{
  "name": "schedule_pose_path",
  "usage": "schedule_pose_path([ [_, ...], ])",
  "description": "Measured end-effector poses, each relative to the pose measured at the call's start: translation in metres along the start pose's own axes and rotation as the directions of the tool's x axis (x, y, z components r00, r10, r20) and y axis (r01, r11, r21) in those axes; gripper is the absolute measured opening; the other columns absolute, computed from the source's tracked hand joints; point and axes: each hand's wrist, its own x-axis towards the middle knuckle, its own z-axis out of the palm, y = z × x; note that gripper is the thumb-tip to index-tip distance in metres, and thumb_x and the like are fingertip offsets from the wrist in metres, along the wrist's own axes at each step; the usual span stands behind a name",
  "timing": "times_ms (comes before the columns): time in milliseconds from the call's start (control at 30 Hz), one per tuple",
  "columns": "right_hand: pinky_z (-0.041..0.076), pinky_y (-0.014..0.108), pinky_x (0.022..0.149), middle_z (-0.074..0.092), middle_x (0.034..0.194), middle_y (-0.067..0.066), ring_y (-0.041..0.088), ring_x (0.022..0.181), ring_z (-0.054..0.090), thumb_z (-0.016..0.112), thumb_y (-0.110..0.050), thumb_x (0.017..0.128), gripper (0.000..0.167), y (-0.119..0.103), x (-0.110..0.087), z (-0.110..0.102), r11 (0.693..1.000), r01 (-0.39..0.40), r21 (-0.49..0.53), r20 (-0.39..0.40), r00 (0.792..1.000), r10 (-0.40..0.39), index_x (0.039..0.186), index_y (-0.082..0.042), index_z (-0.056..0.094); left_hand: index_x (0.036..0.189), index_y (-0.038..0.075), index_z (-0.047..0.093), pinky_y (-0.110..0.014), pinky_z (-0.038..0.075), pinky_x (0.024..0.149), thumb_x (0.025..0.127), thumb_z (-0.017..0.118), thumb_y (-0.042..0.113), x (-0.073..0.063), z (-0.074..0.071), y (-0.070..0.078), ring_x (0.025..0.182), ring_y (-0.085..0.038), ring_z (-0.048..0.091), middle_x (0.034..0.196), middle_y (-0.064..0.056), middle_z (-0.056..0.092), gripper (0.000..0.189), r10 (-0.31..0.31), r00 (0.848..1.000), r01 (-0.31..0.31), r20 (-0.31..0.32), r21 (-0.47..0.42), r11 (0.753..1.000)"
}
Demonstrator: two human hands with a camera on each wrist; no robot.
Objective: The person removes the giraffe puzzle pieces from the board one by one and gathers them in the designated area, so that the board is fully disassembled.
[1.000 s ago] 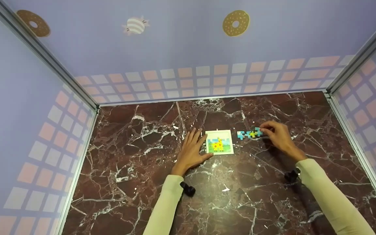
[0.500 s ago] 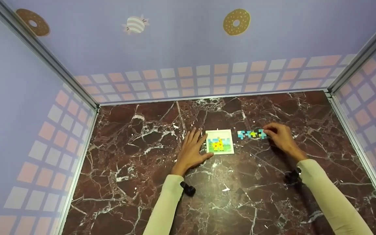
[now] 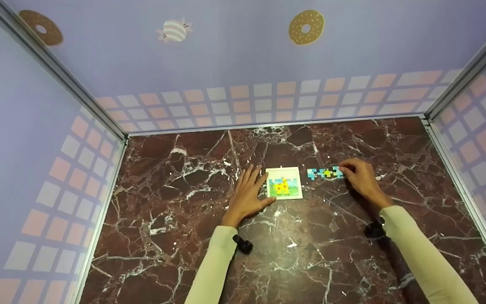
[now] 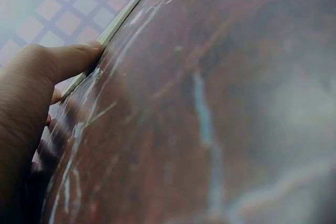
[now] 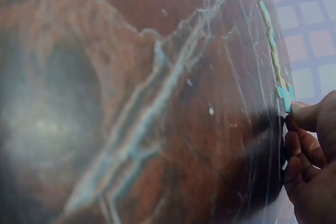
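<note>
In the head view, the puzzle board [image 3: 284, 172], partly filled with a giraffe picture [image 3: 282, 188], is touched by the left hand [image 3: 247, 196], fingers spread at its left side and thumb on its near corner. Right of the board, a blue piece [image 3: 336, 172] is pinched by the right hand [image 3: 361, 176], in line with a yellow-green piece [image 3: 326, 172] and a blue-and-white piece [image 3: 311, 173]. The row could be dragged askew if tabs caught; locking cannot be judged. The wall [image 3: 226, 63] is set well beyond the board; a wide stretch of tabletop [image 3: 306, 270] lies on its near side. In the left wrist view, the board's rim is lightly thumbed, so slipping seems possible. In the right wrist view, the pinched piece's outer edge is partly covered; misalignment could be hidden.
</note>
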Motion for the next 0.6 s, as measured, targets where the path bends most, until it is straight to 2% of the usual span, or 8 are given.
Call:
schedule_pose_path([
  [200,0.046,0.021,0.072,0.077,0.096,0.019,0.03,0.082,0.067,0.077,0.002,0.101,0.01,-0.0004,-0.0007,0.002,1.0,0.011,-0.018,-0.02,1.0,-0.012,0.109,0.004,0.082,0.17,0.015,0.045,-0.054,0.0,0.139,0.099,0.063,0.072,0.0008,-0.0007,0.0013,0.171,-0.037,0.009,0.181,-0.015,0.027,0.093,0.002,1.0,-0.002,0.004,0.004,1.0],
  [400,0.051,0.033,0.073,0.077,0.097,0.02,0.035,0.082,0.069,0.078,0.003,0.099,0.01,0.0009,-0.0018,0.0039,0.998,0.036,-0.047,-0.023,0.999,-0.037,0.109,0.004,0.083,0.171,0.015,0.044,-0.055,0.0,0.139,0.099,0.063,0.072,0.0006,-0.0009,0.001,0.171,-0.037,0.009,0.181,-0.015,0.027,0.094,0.002,1.0,-0.002,-0.002,-0.011,1.0],
  [600,0.049,0.03,0.072,0.075,0.097,0.021,0.034,0.082,0.068,0.077,0.003,0.1,0.01,-0.0018,-0.003,0.0048,0.999,0.023,-0.036,-0.025,0.999,-0.024,0.109,0.006,0.082,0.171,0.016,0.044,-0.055,0.0,0.139,0.098,0.064,0.072,0.0001,-0.0008,0.0006,0.171,-0.037,0.009,0.181,-0.015,0.027,0.094,-0.004,1.0,0.004,0.001,-0.018,1.0],
])
